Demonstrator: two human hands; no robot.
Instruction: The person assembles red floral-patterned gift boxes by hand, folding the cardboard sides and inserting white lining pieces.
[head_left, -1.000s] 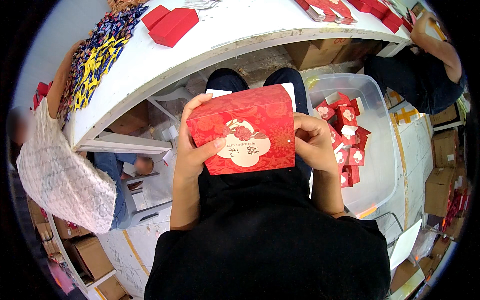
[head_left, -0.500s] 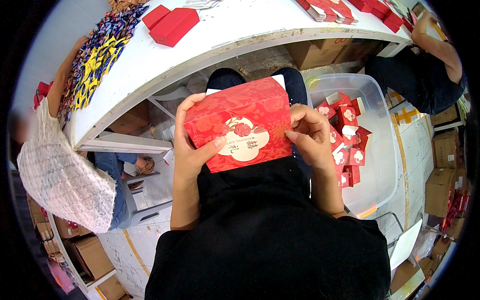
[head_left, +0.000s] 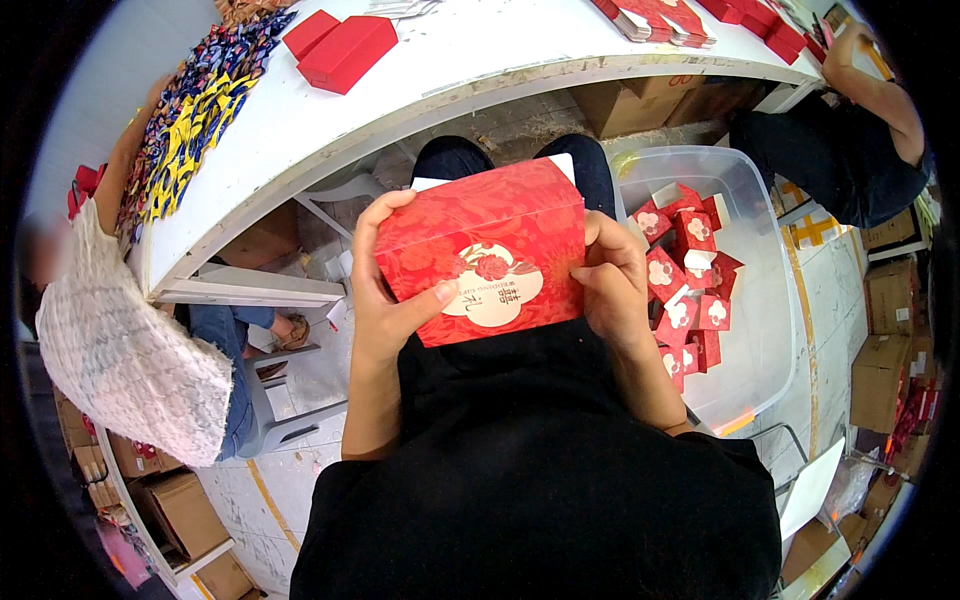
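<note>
Above my lap I hold a red paper gift box (head_left: 520, 210) with a floral pattern and a cream flower-shaped emblem. White flaps or edges stick out at its far corners. My left hand (head_left: 385, 285) grips its left side, thumb flat on the face by the emblem and fingers round the far edge. At the right edge my right hand (head_left: 612, 280) pinches the box with thumb against bent fingers; the fingertips are partly hidden. Right of my knees stands a clear plastic tub (head_left: 755, 330) with several small red boxes (head_left: 694, 232) bearing cream flowers.
A white table (head_left: 480, 45) curves across the front, carrying plain red boxes (head_left: 348, 55), stacked flat red cartons (head_left: 660, 22) and a heap of blue and yellow ribbons (head_left: 200, 125). One person (head_left: 130, 350) sits at left, another (head_left: 830, 160) at far right. Cardboard boxes (head_left: 880, 380) line the right.
The held box and both my hands have shifted slightly to the right. The box's tilt has changed a little. Both hands keep their grip.
</note>
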